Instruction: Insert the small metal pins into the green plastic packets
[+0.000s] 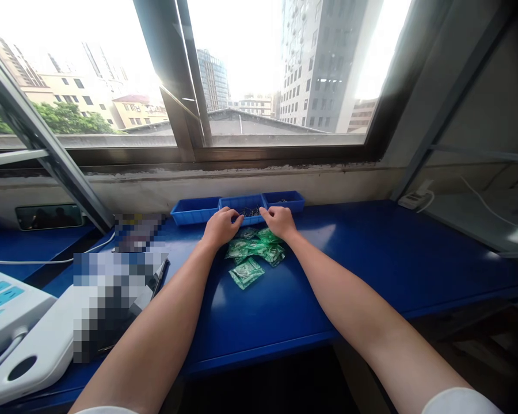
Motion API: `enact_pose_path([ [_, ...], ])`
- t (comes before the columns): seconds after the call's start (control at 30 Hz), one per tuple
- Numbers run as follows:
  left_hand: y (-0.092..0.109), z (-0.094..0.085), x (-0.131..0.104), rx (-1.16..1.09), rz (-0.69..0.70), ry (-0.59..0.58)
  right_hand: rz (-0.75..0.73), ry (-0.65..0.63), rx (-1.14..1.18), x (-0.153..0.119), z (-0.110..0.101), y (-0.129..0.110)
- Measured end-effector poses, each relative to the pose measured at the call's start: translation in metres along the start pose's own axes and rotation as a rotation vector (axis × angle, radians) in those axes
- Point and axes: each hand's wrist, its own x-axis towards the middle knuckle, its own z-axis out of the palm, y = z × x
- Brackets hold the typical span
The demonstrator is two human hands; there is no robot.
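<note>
Three blue plastic bins stand in a row against the wall: a left bin [195, 217], a middle bin [242, 201] and a right bin [293, 201]. Dark and silvery screw-like pieces [252, 213] lie in the middle bin. My left hand [222, 226] is at the front left of that bin, fingers curled towards the thumb. At its front right is my right hand [280, 222], thumb and fingers drawn together. Whatever either hand pinches is too small or hidden. Just below the hands, several green-tinted clear plastic bags [247, 272] of small pieces lie in a pile.
The blue tabletop [354, 253] runs along below the window [259, 86]. On the left are a phone [49, 217], a white device with blue keys [8, 299] and blurred-out items. A white power strip [412, 199] with a cable sits at the far right, by a metal post.
</note>
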Motion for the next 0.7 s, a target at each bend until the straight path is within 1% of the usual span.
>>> enact_pose_path([
  [0.07,0.003,-0.004,-0.002,-0.056,-0.021,0.042,0.095,0.032,-0.038,0.004,0.0,0.004],
  [0.17,0.007,-0.009,-0.006,-0.118,-0.065,0.169,0.225,-0.022,-0.043,0.007,0.001,0.011],
  [0.23,0.006,-0.013,-0.009,-0.087,-0.193,0.266,0.272,-0.071,-0.028,0.009,0.003,0.014],
  [0.27,0.004,-0.014,-0.01,-0.054,-0.291,0.275,0.279,-0.096,-0.022,0.009,0.003,0.015],
  [0.3,0.002,-0.016,-0.01,-0.021,-0.403,0.249,0.274,-0.123,-0.017,0.01,0.004,0.016],
  [0.33,-0.002,-0.017,-0.011,0.005,-0.509,0.186,0.265,-0.15,-0.014,0.01,0.004,0.016],
  [0.37,-0.005,-0.017,-0.011,0.014,-0.595,0.089,0.257,-0.174,-0.013,0.01,0.005,0.016],
  [0.4,-0.009,-0.017,-0.011,0.012,-0.647,0.01,0.25,-0.191,-0.011,0.01,0.005,0.016],
  [0.43,-0.013,-0.017,-0.011,0.007,-0.662,-0.028,0.247,-0.198,-0.01,0.01,0.005,0.016],
  [0.53,-0.02,-0.013,-0.011,-0.045,-0.649,-0.069,0.244,-0.196,0.002,0.01,0.003,0.015],
  [0.63,-0.02,-0.012,-0.01,-0.242,-0.645,-0.159,0.22,-0.208,0.019,0.009,0.001,0.013],
  [0.7,-0.018,-0.013,-0.01,-0.351,-0.635,-0.168,0.199,-0.215,0.033,0.009,0.0,0.011],
])
